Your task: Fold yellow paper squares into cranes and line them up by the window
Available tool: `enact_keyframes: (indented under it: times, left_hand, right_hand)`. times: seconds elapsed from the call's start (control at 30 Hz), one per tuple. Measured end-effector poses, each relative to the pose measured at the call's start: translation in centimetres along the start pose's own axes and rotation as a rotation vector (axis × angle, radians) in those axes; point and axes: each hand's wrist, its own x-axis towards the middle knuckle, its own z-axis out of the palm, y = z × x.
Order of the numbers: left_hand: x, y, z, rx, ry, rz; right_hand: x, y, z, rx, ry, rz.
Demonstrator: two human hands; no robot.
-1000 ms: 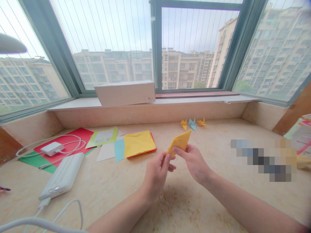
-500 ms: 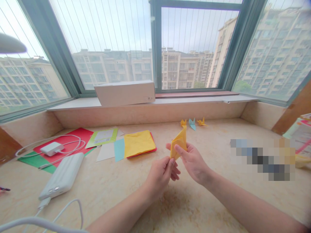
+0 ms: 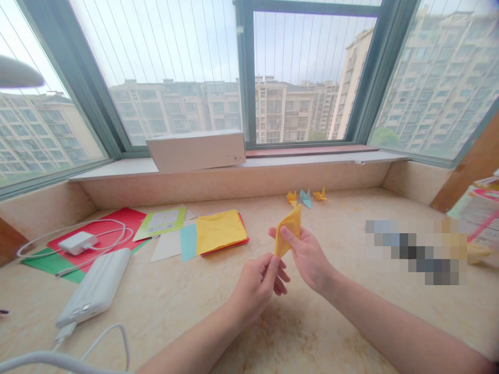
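Observation:
A folded piece of yellow origami paper (image 3: 289, 223) is held up above the table, its pointed tip upward. My right hand (image 3: 307, 254) grips it from the right, thumb pressed on the front face and fingers behind. With thumb and forefinger, my left hand (image 3: 261, 278) pinches the paper's lower corner; its other fingers are curled loosely beneath. Behind the paper, near the back wall, stand small folded cranes: an orange-yellow crane (image 3: 292, 198), a light blue crane (image 3: 306, 198) and another orange-yellow crane (image 3: 322, 195).
Left of my hands lies a stack of yellow paper (image 3: 220, 231), with blue paper (image 3: 189, 242) under it. A white power bank (image 3: 95, 285), a charger (image 3: 78, 242) with cable, and red paper (image 3: 128, 218) are farther left. A white box (image 3: 197, 151) rests on the sill. A blurred patch covers something at right.
The view has shifted slightly, so the surroundings sit a little farther left. Both hands keep their hold on the yellow paper, which is turned slightly and looks narrower.

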Motion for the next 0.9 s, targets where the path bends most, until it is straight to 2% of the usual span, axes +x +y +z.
enact_keyframes:
  times: [0.27,0.5,0.6,0.77,0.9]
  left_hand:
    - [0.1,0.4,-0.2,-0.010,0.008,0.004]
    - [0.5,0.8,-0.4,-0.091,0.012,-0.020]
    - [0.7,1.0,-0.6,-0.141,0.057,-0.032]
    - [0.9,1.2,-1.0,-0.180,0.117,-0.009]
    - [0.9,1.1,-1.1,-0.150,0.131,0.035]
  right_hand:
    - [-0.1,-0.1,0.3,0.063,0.022,-0.009]
    - [-1.0,0.5,0.5,-0.167,-0.143,0.076]
    - [-0.8,0.4,0.3,-0.249,-0.170,-0.029]
    - [-0.1,0.2,-0.3,-0.433,-0.038,-0.324]
    - [-0.1,0.1,-0.5,-0.585,-0.027,-0.398]
